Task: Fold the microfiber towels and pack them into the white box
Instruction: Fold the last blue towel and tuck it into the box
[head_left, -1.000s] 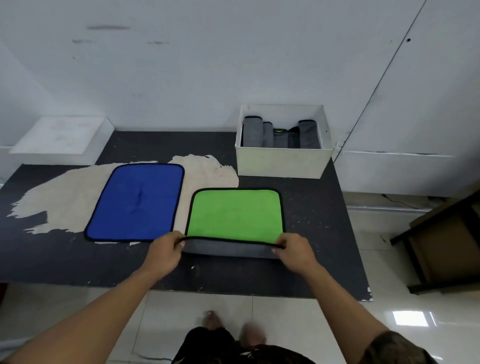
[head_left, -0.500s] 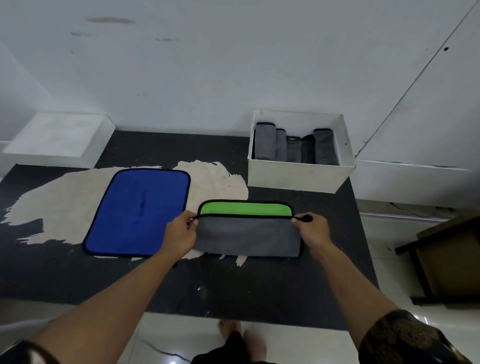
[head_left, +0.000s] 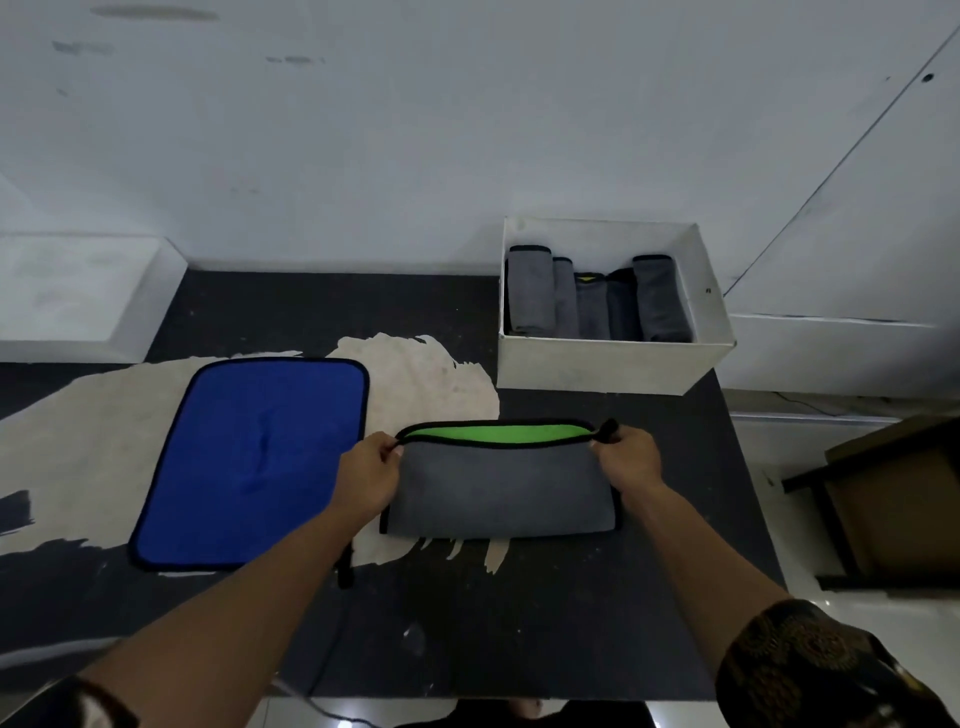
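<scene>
Left hand (head_left: 366, 475), right hand (head_left: 629, 460) — fingers (head_left: 385, 448) around towel (head_left: 498, 488) far corners

A half-folded towel (head_left: 498, 488) lies on the surface (head_left: 519, 623) between the left hand (head_left: 366, 480) and the right hand (head_left: 628, 457), one hand at each far corner of its upper layer. A spread towel (head_left: 254, 462) lies flat just left of the left hand. The box (head_left: 597, 366) sits beyond the right hand, apart from the half-folded towel. Packed towels (head_left: 597, 301) stand side by side inside it.
</scene>
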